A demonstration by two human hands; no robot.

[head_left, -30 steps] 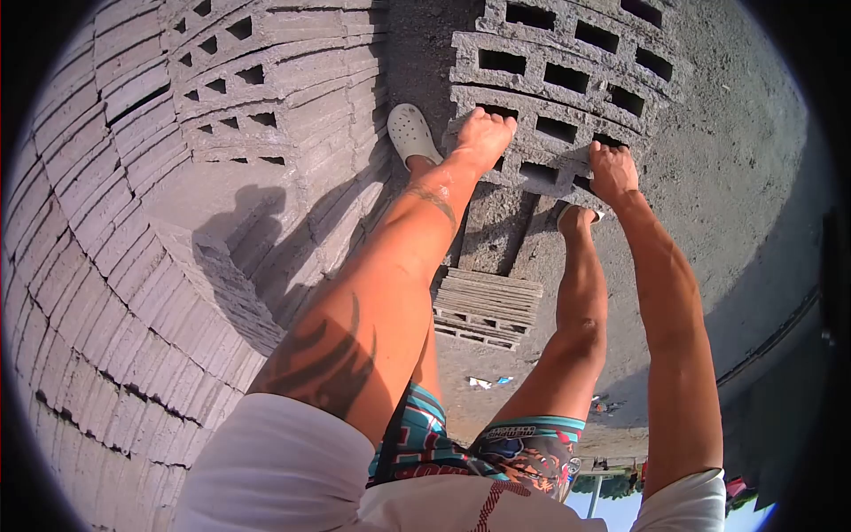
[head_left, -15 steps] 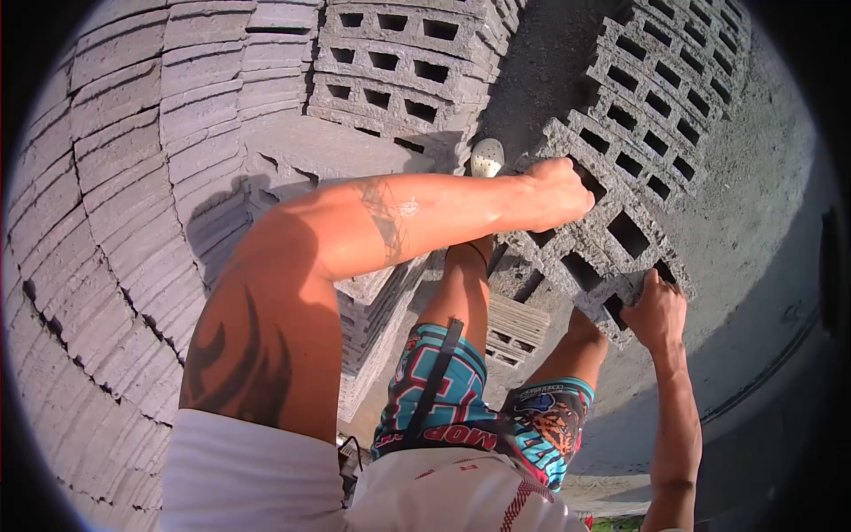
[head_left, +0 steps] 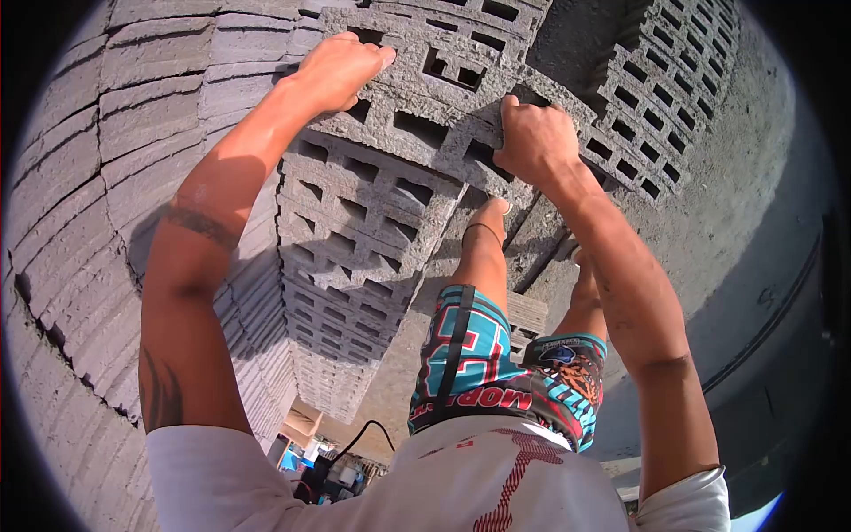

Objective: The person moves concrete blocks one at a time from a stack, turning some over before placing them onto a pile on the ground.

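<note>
A pair of grey concrete hollow blocks (head_left: 470,113), lying against each other, is held out ahead of me with the holes facing me. My left hand (head_left: 341,73) is closed on the far left end, its fingers hooked into a hole. At the right end my right hand (head_left: 539,137) grips the blocks the same way, fingertips hidden in a hole. In this view the pair overlaps the top of a tall block stack (head_left: 379,195) standing at centre left.
Rows of stacked slab-like blocks (head_left: 146,124) form a wall along my left. Another hollow-block stack (head_left: 660,97) stands at the far right, on concrete ground (head_left: 709,230). Below the near stack, some equipment with a black cable (head_left: 368,434) shows by my side.
Both hands have carried the blocks from the right stack leftward and away from me, up to the centre-left stack. The blocks have turned closer to level in view.
</note>
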